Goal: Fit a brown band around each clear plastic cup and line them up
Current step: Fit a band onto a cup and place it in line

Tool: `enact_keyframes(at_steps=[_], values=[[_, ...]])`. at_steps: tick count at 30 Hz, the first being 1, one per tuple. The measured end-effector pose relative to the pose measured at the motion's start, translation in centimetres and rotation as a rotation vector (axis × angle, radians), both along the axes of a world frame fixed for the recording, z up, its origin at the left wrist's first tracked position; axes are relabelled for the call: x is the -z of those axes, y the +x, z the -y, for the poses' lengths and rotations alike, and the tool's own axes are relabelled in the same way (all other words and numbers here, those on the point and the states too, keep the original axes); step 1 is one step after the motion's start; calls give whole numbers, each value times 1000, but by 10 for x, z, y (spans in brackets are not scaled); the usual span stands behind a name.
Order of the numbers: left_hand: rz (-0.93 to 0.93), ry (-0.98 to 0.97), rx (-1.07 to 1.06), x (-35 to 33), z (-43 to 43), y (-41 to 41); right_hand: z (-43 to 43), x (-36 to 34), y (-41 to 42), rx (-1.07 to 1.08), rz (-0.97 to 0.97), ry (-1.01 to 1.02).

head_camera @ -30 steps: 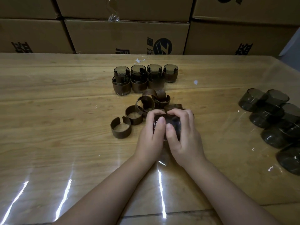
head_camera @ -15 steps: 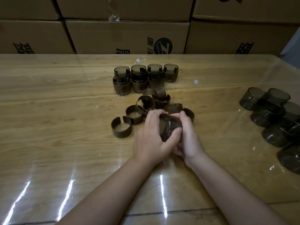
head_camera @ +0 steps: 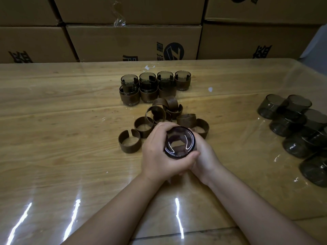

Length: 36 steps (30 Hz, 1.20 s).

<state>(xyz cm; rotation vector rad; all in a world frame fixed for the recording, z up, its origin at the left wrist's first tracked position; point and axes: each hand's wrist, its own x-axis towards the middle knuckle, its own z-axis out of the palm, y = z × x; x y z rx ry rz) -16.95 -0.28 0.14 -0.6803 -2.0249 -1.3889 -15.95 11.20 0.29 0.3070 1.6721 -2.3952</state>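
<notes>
Near the middle of the table [head_camera: 53, 138], the left hand [head_camera: 157, 156] and right hand [head_camera: 206, 156] curl their fingers round one cup [head_camera: 179, 143], touching the loose bands [head_camera: 131, 148].

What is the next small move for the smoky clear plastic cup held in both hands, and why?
Probably set the smoky clear plastic cup down at the right end of the front row of brown-banded cups. That row holds three and the back row four, so one spot is free. The left hand and right hand cover its wall, so check the band's fit first.
</notes>
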Motion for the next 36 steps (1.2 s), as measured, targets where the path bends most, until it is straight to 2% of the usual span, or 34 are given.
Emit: enact_keyframes(at_steps=[3,5,7,10,12,15,18,20,22,24,26,28,30,36], values=[[0,10,-44,1,1,0,4,-2,0,3,-3,41],[66,38,-25,1,3,1,3,-2,0,25,-18,91],[239,120,67,-1,3,1,0,1,0,19,-97,233],[586,340,188,-4,3,-5,-2,10,0,-54,-247,502],[710,418,205,0,5,-11,-3,14,-1,-82,-291,571],[765,465,229,2,6,-14,-10,10,-3,-18,-399,767],[780,496,253,0,5,-15,-25,7,-7,170,-567,1014],[771,444,252,1,4,-15,-36,4,-11,317,-546,1073],[742,301,239,1,2,-12,-48,2,-18,400,-420,1056],[716,171,249,2,-1,-9,-57,2,-23,373,-258,1057],[675,47,265,5,-4,-7,-62,5,-25,294,-151,1141],[589,-112,260,7,-6,-6,-61,5,-26,221,-121,1258],[522,-217,252,8,-5,-6,-61,5,-28,183,-100,1294],[581,-187,254,14,-1,-12,-64,8,-28,277,-134,1294]])
